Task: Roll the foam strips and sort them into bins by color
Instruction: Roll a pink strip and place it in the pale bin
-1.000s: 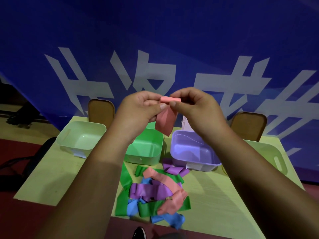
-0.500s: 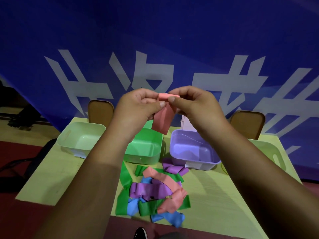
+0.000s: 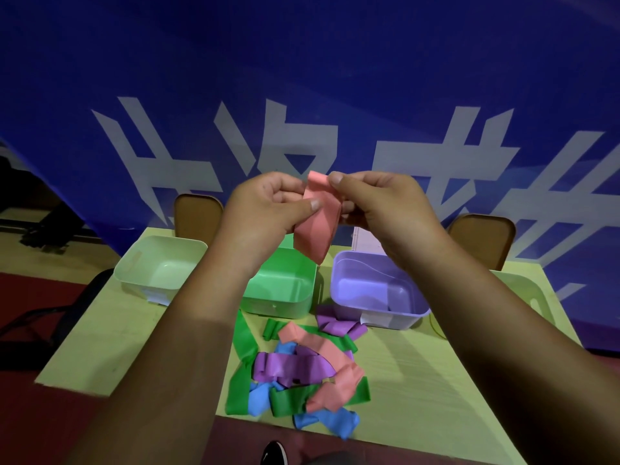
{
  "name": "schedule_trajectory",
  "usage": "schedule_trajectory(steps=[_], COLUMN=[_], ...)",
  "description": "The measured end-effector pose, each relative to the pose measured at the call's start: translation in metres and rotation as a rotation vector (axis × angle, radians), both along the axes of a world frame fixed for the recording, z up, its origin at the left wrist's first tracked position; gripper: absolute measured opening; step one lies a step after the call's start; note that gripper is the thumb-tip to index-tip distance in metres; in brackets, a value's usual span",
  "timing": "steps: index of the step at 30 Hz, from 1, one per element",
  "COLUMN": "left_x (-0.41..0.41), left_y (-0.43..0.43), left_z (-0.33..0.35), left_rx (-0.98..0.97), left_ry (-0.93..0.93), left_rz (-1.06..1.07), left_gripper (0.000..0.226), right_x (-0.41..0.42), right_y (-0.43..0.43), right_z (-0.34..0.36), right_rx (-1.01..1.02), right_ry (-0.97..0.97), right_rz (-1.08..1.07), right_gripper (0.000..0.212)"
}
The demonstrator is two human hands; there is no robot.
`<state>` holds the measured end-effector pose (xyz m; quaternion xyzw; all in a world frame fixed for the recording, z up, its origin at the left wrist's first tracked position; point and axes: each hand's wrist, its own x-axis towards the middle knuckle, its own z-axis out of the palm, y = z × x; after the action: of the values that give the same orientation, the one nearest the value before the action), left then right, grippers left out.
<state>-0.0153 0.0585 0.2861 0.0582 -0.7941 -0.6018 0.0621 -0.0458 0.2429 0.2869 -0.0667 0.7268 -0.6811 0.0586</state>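
Both hands are raised above a yellow-green table [image 3: 419,380], holding 1 pink foam strip [image 3: 317,226] between them. The left hand [image 3: 265,209] grips the strip's side with thumb and fingers. The right hand [image 3: 379,206] pinches its folded top end, and the rest hangs down in front of the bins. A pale green plastic bin [image 3: 141,283], a green plastic bin [image 3: 275,305] and a purple plastic bin [image 3: 345,297] stand in a row on the table. Just in front of them lies a tangled pile of green, purple, pink and blue foam strips [image 3: 295,367].
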Motion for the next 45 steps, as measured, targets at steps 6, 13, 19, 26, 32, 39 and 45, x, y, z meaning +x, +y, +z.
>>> schedule_trajectory(steps=[6,13,19,26,32,39,45], left_x=[0.007,0.010,0.009,0.012,0.013,0.006,-0.002], left_y=[0.003,0.006,0.004,0.006,0.004,0.005,0.007], left_z=[-0.003,-0.010,-0.016,-0.023,-0.022,-0.009,-0.011], left_rx=[-0.033,-0.089,-0.049,-0.005,-0.067,-0.020,0.053], left_ry=[0.061,0.062,0.034,0.014,0.017,0.058,0.034], left_rz=[0.064,0.106,0.129,0.097,0.093,-0.004,-0.023], left_gripper=[0.020,0.015,0.012,0.021,0.025,0.032,0.021], right_x=[-0.001,0.005,0.008,0.009,0.007,0.002,-0.001], right_y=[-0.004,-0.005,-0.004,-0.001,0.000,0.002,0.003], right_z=[-0.004,-0.002,0.001,0.000,-0.003,-0.005,-0.008], right_rx=[-0.124,-0.108,-0.111,-0.108,-0.105,-0.066,0.019], right_ry=[-0.088,-0.088,-0.099,-0.129,-0.150,-0.116,-0.013], right_rz=[0.011,0.011,-0.004,-0.036,-0.052,-0.027,-0.046], right_gripper=[0.031,0.031,0.031,0.030,0.029,0.028,0.017])
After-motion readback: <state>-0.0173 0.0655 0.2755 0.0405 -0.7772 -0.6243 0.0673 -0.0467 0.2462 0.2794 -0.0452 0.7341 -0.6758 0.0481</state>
